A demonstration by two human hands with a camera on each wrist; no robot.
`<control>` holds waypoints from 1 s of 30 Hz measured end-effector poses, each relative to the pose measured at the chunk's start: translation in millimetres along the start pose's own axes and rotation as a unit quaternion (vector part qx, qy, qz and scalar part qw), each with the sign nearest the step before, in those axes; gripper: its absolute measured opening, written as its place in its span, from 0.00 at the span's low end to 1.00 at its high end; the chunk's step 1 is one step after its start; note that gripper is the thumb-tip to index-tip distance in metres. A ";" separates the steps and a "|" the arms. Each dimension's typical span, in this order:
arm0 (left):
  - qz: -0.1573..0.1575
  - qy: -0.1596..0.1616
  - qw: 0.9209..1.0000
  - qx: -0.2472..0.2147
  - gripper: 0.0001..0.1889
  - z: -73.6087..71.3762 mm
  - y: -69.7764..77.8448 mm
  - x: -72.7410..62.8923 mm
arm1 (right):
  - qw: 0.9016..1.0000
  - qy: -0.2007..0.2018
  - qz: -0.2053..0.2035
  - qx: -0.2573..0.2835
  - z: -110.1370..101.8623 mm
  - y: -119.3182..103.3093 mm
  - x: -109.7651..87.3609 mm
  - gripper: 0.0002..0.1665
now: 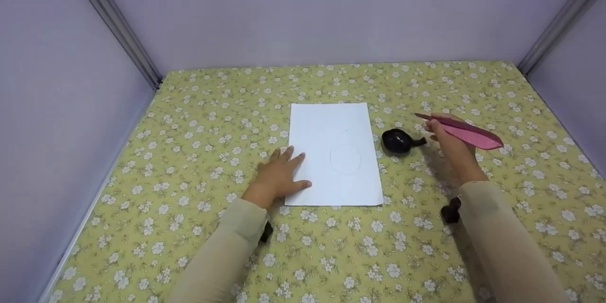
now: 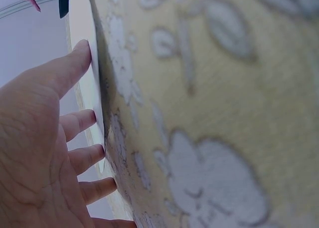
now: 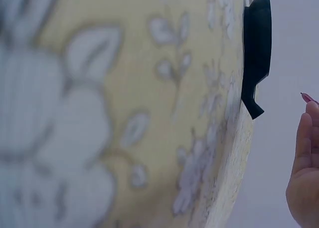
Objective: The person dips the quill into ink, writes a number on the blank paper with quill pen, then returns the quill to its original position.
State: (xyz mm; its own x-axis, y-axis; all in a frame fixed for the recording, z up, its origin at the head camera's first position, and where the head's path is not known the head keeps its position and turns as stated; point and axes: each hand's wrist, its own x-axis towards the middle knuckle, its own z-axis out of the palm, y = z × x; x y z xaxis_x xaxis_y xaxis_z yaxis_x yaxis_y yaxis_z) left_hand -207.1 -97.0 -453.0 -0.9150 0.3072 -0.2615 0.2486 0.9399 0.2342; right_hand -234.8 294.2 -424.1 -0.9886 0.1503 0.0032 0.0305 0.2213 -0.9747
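A sheet of white paper (image 1: 312, 128) lies on the table, with a faint circle drawn on its lower right part. My left hand (image 1: 279, 175) rests spread on the paper's left edge; the left wrist view shows its fingertips (image 2: 82, 48) along that edge. Over the table to the right, my right hand (image 1: 452, 144) pinches a dark pink feather quill (image 1: 478, 138), its dark narrow tip pointing left. Between paper and right hand stands a small black bowl (image 1: 397, 142) with a short handle towards the hand. The right wrist view shows this bowl (image 3: 258, 43) from the side.
A yellow-green cloth with white flowers (image 1: 213, 118) covers the table. Pale walls (image 1: 331, 14) enclose it at the back and both sides, with metal posts (image 1: 113, 19) in the corners. A dark wrist device (image 1: 451, 210) shows under the right sleeve.
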 end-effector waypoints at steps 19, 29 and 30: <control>-0.008 0.005 1.000 0.007 0.42 -0.7 1.4 -0.2 | 0.959 -0.099 -0.176 -0.200 -11.8 15.5 1.6 0.25; 0.002 0.008 1.000 0.005 0.42 1.4 -1.0 1.5 | 0.889 -0.196 -0.239 -0.338 -22.7 21.9 -6.0 0.43; 0.001 0.008 1.000 0.004 0.42 1.3 -1.0 1.5 | 0.883 -0.200 -0.244 -0.347 -23.2 22.5 -6.8 0.44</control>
State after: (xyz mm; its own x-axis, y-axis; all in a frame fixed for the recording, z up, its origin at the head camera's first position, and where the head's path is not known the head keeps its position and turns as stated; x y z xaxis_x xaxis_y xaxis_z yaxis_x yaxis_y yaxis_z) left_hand -208.3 -97.2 -454.8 -0.9194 0.3074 -0.2454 0.2538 0.9403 0.2268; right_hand -223.9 320.5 -440.9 -0.8779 -0.4473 0.1710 -0.4677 0.7240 -0.5070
